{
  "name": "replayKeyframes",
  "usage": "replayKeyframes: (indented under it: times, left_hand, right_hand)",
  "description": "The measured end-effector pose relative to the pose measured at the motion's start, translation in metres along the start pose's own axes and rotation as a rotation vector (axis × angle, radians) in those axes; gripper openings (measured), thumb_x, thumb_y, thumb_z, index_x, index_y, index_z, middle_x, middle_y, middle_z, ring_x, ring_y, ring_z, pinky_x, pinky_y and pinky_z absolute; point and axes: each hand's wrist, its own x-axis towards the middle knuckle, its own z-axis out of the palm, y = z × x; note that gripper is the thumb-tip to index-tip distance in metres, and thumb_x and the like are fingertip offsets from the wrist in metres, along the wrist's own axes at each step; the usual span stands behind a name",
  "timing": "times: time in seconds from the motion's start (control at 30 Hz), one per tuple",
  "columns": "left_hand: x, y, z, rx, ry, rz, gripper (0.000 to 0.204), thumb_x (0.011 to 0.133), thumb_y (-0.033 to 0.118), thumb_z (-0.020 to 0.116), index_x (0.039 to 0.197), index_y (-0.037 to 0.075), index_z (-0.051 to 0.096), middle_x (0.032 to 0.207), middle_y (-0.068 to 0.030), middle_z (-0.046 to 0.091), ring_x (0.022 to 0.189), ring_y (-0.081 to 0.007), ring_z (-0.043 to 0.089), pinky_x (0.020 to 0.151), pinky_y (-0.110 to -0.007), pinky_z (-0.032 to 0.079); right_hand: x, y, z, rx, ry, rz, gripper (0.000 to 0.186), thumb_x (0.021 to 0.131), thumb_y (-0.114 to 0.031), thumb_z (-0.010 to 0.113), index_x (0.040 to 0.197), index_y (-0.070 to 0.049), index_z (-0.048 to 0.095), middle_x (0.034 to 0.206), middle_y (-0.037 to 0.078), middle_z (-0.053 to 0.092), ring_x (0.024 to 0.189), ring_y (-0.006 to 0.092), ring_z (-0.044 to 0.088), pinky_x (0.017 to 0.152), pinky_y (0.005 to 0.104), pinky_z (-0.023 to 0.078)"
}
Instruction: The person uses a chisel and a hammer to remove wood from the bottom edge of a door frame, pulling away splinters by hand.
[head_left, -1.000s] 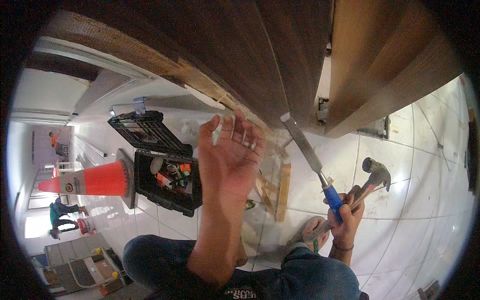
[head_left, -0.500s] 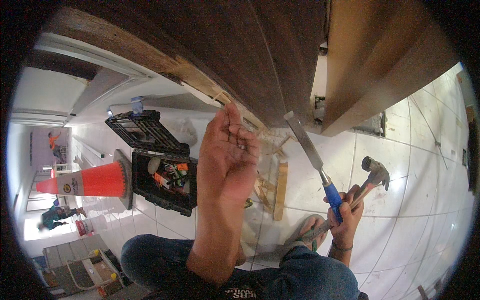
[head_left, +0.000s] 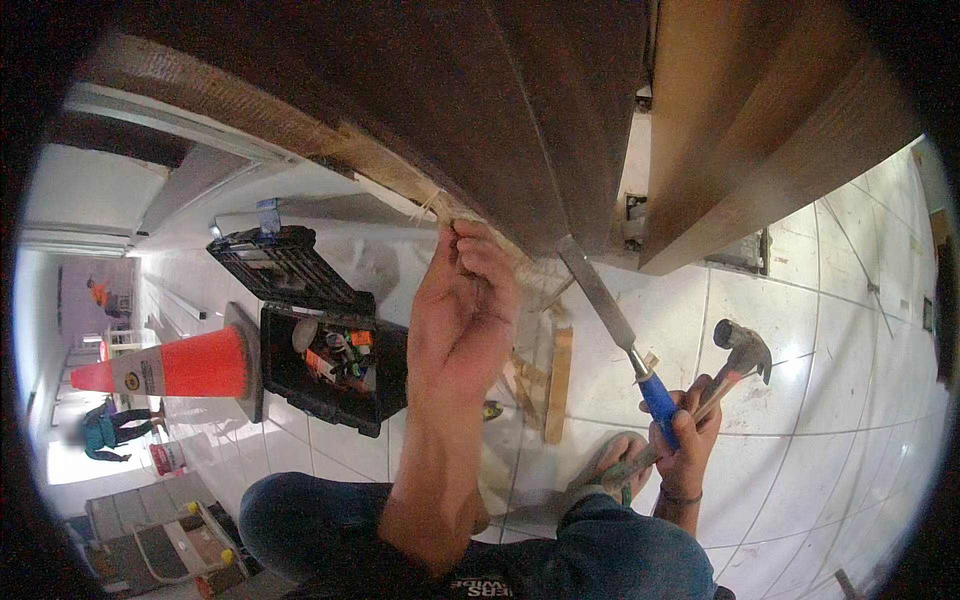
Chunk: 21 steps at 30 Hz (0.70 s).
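My left hand has its fingers curled and pinched at the splintered lower edge of a dark wooden panel; whatever is between the fingertips is hidden. My right hand grips two tools together: a chisel with a blue handle, its blade pointing up and left toward the panel, and a claw hammer with its head to the right. Beside my left hand, pale wood strips lie on the white tiles. A lighter brown board stands to the right of the dark panel.
An open black toolbox with mixed items is left of my arm, beside an orange traffic cone. A stepladder is at lower left. Two other people are farther off. My knees and a bare foot show below.
My left hand has risen toward the panel's splintered edge, its fingers going from spread to curled there. The chisel's tip has shifted slightly left, with both tools still in my right hand.
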Motion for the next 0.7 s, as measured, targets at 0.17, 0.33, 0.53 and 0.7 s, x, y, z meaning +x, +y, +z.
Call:
replayKeyframes:
  times: [0.17,0.33,0.53,0.7]
  left_hand:
    - [-0.017,-0.011,-0.01,0.229,-0.234,0.233,0.017,0.097,0.012,0.05,0.107,0.001,0.055,0.098,-0.0105,0.06,0.09,-0.0186,0.059,0.082,-0.029,0.053]
    - [-0.021,-0.006,-0.005,0.622,-0.151,0.528,0.016,0.096,0.016,0.052,0.105,0.004,0.054,0.091,-0.0067,0.057,0.083,-0.0175,0.055,0.075,-0.032,0.049]
    - [-0.01,0.002,-0.011,1.019,-0.08,0.592,0.01,0.093,0.02,0.056,0.095,0.011,0.051,0.082,-0.0025,0.052,0.074,-0.015,0.051,0.065,-0.03,0.041]
    - [-0.009,-0.007,-0.049,1.126,-0.092,0.807,0.01,0.093,0.02,0.054,0.1,0.012,0.051,0.082,-0.0018,0.052,0.076,-0.0144,0.051,0.067,-0.03,0.041]
  right_hand:
    - [0.001,0.005,-0.009,-0.014,0.001,0.02,0.046,0.076,-0.03,0.078,0.091,-0.011,0.038,0.079,0.019,0.064,0.042,0.0052,0.043,0.033,0.0179,0.029]
    - [0.004,0.005,-0.004,0.0,0.005,0.011,0.046,0.077,-0.029,0.077,0.09,-0.01,0.037,0.078,0.02,0.064,0.039,0.0053,0.042,0.031,0.0182,0.028]
    - [0.008,0.002,-0.003,-0.005,-0.043,0.022,0.049,0.076,-0.031,0.078,0.09,-0.01,0.037,0.077,0.019,0.064,0.039,0.0065,0.044,0.032,0.0188,0.031]
    - [0.004,-0.004,0.006,-0.023,-0.013,0.02,0.051,0.074,-0.033,0.08,0.09,-0.009,0.038,0.077,0.015,0.063,0.05,0.01,0.054,0.04,0.0192,0.039]
